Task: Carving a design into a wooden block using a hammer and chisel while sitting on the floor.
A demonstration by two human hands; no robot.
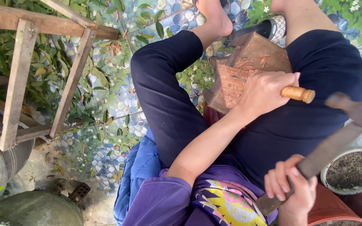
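Observation:
My left hand (265,93) grips a chisel with a pale wooden handle (298,93); its metal blade rests on a brown wooden block (248,62) with carved lines and shavings, held between my knees. My right hand (290,184) is closed around the dark handle of a hammer (327,146), raised above my lap with its head (355,111) near the chisel's end. I sit in dark trousers and a purple shirt, bare feet on the patterned floor.
A rough wooden frame (21,75) stands at the left over leafy branches. A white pot of soil (350,171) sits at the right, a grey metal container (38,209) at bottom left. A blue cloth (141,167) lies beneath me.

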